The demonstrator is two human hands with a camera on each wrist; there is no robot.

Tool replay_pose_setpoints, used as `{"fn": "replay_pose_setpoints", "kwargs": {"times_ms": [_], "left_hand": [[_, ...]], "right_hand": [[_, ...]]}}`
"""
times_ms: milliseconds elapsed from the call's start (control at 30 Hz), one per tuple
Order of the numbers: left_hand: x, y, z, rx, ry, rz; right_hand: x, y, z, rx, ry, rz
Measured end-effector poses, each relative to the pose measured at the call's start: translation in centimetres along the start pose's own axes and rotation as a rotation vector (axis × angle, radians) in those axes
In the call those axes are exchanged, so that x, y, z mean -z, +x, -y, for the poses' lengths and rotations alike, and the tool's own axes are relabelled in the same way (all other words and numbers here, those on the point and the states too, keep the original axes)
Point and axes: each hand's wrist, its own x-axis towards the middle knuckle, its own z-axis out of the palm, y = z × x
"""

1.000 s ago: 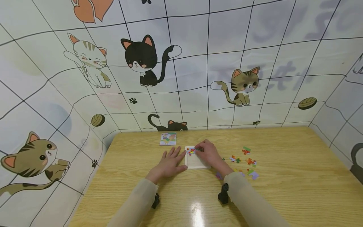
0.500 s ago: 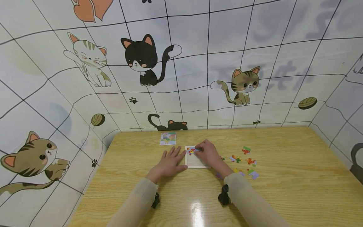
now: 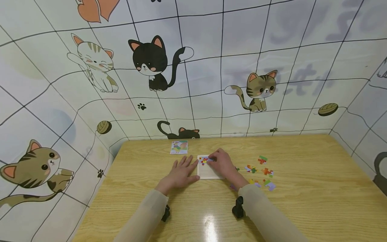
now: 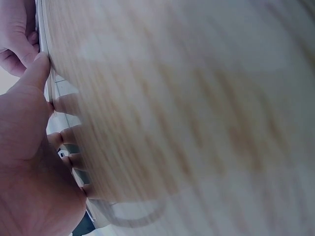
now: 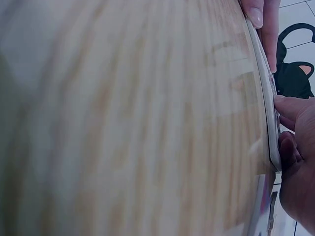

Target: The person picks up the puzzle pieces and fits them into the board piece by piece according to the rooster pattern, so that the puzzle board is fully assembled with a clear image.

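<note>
In the head view, a small square puzzle tray (image 3: 208, 174) with a pale rim lies on the wooden table. Colourful joined puzzle pieces (image 3: 204, 161) sit in its upper left corner. My left hand (image 3: 180, 173) lies flat with spread fingers, its thumb and index fingertip at the tray's left edge. Over the tray's upper part, my right hand (image 3: 222, 163) has its thumb and fingers curled and pinches a puzzle piece (image 3: 210, 159) beside the joined ones; the hand hides most of that piece. Both wrist views show the hands meeting the thin tray edge-on.
Several loose puzzle pieces (image 3: 267, 172) lie right of the tray, some partly hidden by my right forearm. A square picture card (image 3: 179, 147) lies behind my left hand. A cat-patterned wall covering (image 3: 208, 111) stands along the back edge of the table (image 3: 317, 188).
My right fingertips have shifted only slightly over the piece at the tray's top. The left hand keeps its place at the tray's edge.
</note>
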Motion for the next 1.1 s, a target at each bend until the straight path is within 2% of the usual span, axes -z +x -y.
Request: {"fn": "replay_pose_setpoints", "kwargs": {"times_ms": [333,600,800,967,1100], "left_hand": [[-0.2,-0.1,0.2,-0.002,0.0,-0.005],[-0.1,0.0,0.1,0.002,0.017,-0.002],[-0.5,0.3,0.2,0.001,0.022,0.006],[-0.4,0.3,0.1,-0.001,0.018,-0.001],[-0.3,0.1,-0.1,0.005,0.0,0.0]], "right_hand": [[-0.3,0.1,0.0,0.021,0.015,-0.025],[1.1,0.0,0.0,0.046,0.026,0.045],[4.8,-1.0,-1.6,0.024,0.167,0.069],[8.6,-2.0,-4.1,-0.002,0.157,0.062],[11.4,-2.9,-6.3,-0.067,0.138,0.061]]}}
